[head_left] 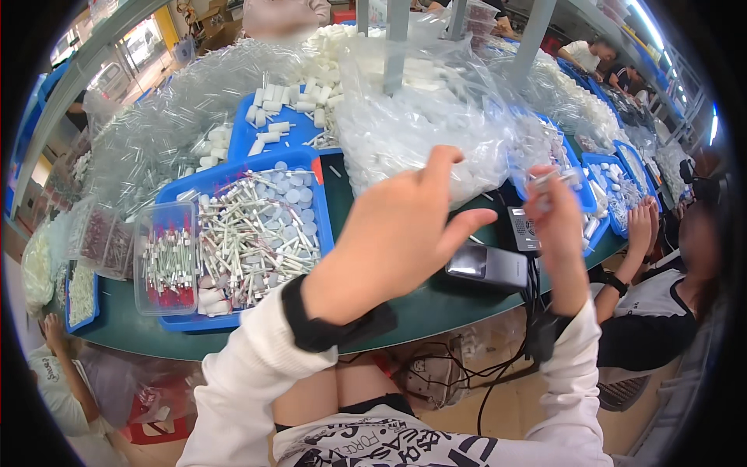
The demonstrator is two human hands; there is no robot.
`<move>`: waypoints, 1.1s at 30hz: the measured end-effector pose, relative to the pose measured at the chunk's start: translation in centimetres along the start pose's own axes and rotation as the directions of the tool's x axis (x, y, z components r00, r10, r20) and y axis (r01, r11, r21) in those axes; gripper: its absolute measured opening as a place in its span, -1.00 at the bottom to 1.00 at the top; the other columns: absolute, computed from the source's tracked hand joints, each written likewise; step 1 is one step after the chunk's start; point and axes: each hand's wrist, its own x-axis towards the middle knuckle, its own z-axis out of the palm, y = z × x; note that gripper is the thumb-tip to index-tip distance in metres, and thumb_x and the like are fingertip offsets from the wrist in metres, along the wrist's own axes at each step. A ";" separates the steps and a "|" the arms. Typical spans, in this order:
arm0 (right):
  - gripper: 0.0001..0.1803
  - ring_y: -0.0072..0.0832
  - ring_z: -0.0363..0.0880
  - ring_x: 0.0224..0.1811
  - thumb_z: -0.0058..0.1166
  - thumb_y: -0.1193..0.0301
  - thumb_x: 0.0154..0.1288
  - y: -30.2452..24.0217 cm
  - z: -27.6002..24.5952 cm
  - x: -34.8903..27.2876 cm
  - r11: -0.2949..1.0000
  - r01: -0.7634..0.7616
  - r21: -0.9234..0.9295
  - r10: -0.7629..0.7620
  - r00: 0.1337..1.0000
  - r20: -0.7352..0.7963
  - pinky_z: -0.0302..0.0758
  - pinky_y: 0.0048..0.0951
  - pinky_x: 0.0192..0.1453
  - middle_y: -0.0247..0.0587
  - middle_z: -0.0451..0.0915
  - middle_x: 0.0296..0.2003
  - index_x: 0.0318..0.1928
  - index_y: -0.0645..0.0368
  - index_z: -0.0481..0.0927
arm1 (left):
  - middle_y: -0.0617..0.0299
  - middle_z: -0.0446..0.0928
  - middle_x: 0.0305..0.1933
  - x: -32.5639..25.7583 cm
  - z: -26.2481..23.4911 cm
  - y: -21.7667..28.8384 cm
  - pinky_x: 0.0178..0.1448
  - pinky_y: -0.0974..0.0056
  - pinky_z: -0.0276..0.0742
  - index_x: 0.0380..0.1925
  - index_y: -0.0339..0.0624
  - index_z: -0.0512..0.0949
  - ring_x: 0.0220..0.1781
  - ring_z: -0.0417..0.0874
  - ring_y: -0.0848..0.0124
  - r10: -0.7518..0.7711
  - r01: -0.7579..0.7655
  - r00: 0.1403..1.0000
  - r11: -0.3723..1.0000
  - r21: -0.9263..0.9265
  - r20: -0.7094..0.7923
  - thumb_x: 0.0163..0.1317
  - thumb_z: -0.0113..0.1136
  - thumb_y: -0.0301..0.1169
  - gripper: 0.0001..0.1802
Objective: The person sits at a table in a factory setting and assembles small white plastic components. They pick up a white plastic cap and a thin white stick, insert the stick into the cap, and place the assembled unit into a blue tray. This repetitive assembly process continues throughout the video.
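My left hand (397, 233) is raised over the green table, thumb and index finger stretched apart, with nothing in it. In front of its fingers lies a big clear plastic bag (436, 117) of whitish translucent pieces. My right hand (556, 218) is up beside the right-hand blue tray, fingertips pinched together and smeared by motion. A small pale piece seems to show at those fingertips, too blurred to name. Left of my left hand is a blue tray (327, 226) of thin white sticks (249, 226) and round translucent pieces (288, 187).
A clear tub (142, 268) of red-and-white sticks rests on the tray's left edge. A dark grey device (498, 268) with cables sits near the table's front edge. Behind are white cylinders (272, 97) and heaped clear tubes (179, 93). A co-worker's hands (642, 226) are at the right.
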 end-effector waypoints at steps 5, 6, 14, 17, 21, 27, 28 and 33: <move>-0.60 -0.70 0.26 -0.53 -0.02 0.14 0.35 -1.0 -15.8 10.7 0.810 0.100 -0.578 -0.219 0.966 -0.140 0.17 -0.63 -0.45 -0.43 0.45 -0.52 -0.06 0.22 0.54 | 0.11 0.61 -0.35 -2.5 -3.8 -2.8 -0.34 0.28 0.43 -0.02 -0.25 0.37 -0.45 0.57 0.27 -0.138 0.146 0.977 0.989 -0.037 0.165 0.21 0.17 -0.25 -0.58; -0.60 -0.68 0.29 -0.50 0.00 0.14 0.33 -0.7 -19.1 12.8 0.723 0.053 -0.689 -0.200 0.971 -0.134 0.19 -0.62 -0.42 -0.41 0.47 -0.50 -0.04 0.22 0.54 | 0.12 0.60 -0.35 -2.8 -4.1 -3.6 -0.33 0.30 0.43 -0.03 -0.26 0.38 -0.45 0.56 0.30 -0.137 0.151 0.967 0.987 -0.047 0.215 0.23 0.15 -0.27 -0.61; -0.26 -0.24 0.20 0.31 -0.11 -0.14 0.23 1.3 -19.2 14.9 0.727 -0.194 -0.658 0.146 0.981 -0.128 0.08 0.01 0.31 -0.30 0.06 0.39 0.37 -0.14 0.19 | 0.07 0.56 -0.44 -5.9 -8.5 -10.5 -0.26 0.27 0.40 -0.22 -0.31 0.50 -0.42 0.55 0.22 -0.312 0.321 0.947 0.931 -0.176 0.077 0.30 0.01 -0.32 -0.75; -0.26 -0.20 0.14 0.37 -0.17 -0.15 0.25 0.7 -20.4 13.8 0.718 -0.111 -0.687 0.112 0.993 -0.044 0.04 0.01 0.35 -0.29 0.04 0.41 0.38 -0.15 0.17 | 0.06 0.57 -0.30 -6.5 -9.0 -13.0 -0.10 0.24 0.40 -0.23 -0.28 0.53 -0.23 0.55 0.21 -0.278 0.277 0.960 0.959 0.056 0.015 0.23 0.10 -0.36 -0.78; -0.23 -0.19 0.28 0.29 -0.23 -0.20 0.29 -0.3 -21.7 13.1 0.532 -0.049 -0.846 0.016 0.999 -0.047 0.14 -0.07 0.31 -0.21 0.22 0.33 0.34 0.04 0.24 | 0.04 0.52 -0.18 -7.7 -7.4 -16.5 0.09 0.15 0.36 -0.21 -0.23 0.55 -0.03 0.50 0.11 -0.174 0.155 0.984 0.944 0.291 0.042 0.07 0.22 -0.42 -0.74; -0.47 -0.33 0.49 0.06 -0.05 0.10 0.35 -4.8 -11.0 7.6 0.349 0.270 -0.897 -0.514 0.856 0.057 0.36 -0.44 0.15 -0.05 0.53 0.01 0.11 0.27 0.46 | 0.05 0.51 -0.27 -8.2 -7.4 -16.8 -0.09 0.18 0.45 -0.29 -0.25 0.58 -0.20 0.54 0.12 -0.294 0.272 0.953 0.936 0.224 0.074 0.02 0.25 -0.46 -0.79; -0.50 -0.35 0.52 0.01 -0.04 0.11 0.34 -4.8 -11.3 8.3 0.268 0.258 -0.928 -0.511 0.855 0.090 0.38 -0.43 0.11 -0.06 0.55 -0.02 0.09 0.26 0.48 | 0.07 0.51 -0.30 -8.3 -7.2 -17.1 -0.17 0.20 0.47 -0.32 -0.27 0.58 -0.28 0.56 0.14 -0.253 0.240 0.967 0.948 0.210 0.038 0.03 0.24 -0.48 -0.82; -0.59 -0.19 0.60 -0.11 0.05 0.21 0.22 -1.5 -19.9 11.8 0.036 0.015 -0.999 -0.283 0.959 0.005 0.46 -0.31 0.00 0.02 0.59 -0.09 -0.02 0.21 0.55 | 0.11 0.51 -0.36 -7.5 -6.2 -16.3 -0.20 0.21 0.46 -0.37 -0.24 0.58 -0.30 0.55 0.17 -0.225 0.229 0.973 0.947 0.226 -0.044 0.06 0.24 -0.47 -0.88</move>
